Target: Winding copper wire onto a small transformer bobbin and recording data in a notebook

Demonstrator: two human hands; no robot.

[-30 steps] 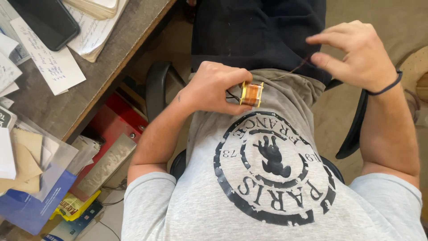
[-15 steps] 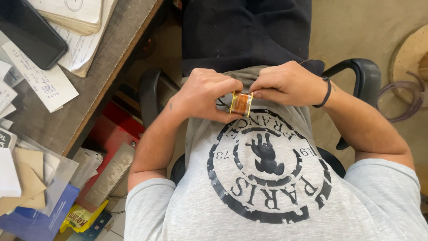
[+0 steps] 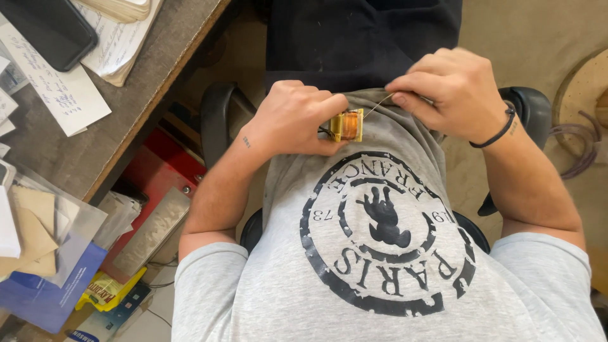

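Fingers: left hand [image 3: 294, 120] grips coil bobbin [image 3: 347, 125], right hand [image 3: 446, 92] pinches wire [image 3: 377, 104]; cluttered desk [image 3: 126, 114] left.

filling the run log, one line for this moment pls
left hand: grips copper coil bobbin | right hand: pinches thin wire taut from bobbin

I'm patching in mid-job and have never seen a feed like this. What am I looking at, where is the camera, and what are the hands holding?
There is no machine: a person works with two bare hands. The one camera sits on their head and looks down over their grey shirt, so the view seems upside down. The left hand grips a small coil wound with copper wire. The right hand pinches a thin wire that runs to the coil. They sit in a black chair. At the left, a desk carries a dark phone and handwritten papers.
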